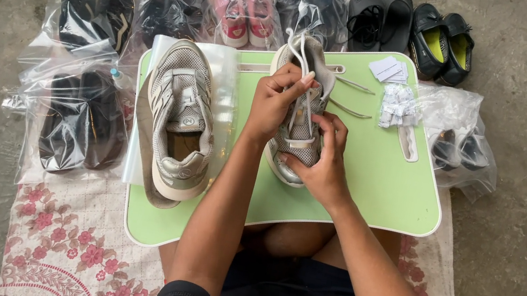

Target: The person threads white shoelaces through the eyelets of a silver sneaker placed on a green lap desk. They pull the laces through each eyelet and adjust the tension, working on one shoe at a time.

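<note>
Here the silver-grey sneaker (296,128) stands toe-down near the middle of the green lap table (386,183), held between both hands. The left hand (276,100) is pinched shut on the shoe's tongue and white lace (299,50) at the top — its fingertips (303,80) press into the opening. The right hand (327,162) wraps the shoe's lower side, fingers curled over the laced front, thumb beneath by the toe. Just left lies the matching sneaker (178,123), sole down on a clear plastic bag (225,102). Small white packets (397,106) and paper slips (389,69) sit at the table's right — apart from both hands. Bagged shoes (80,114) line the floor around.
</note>
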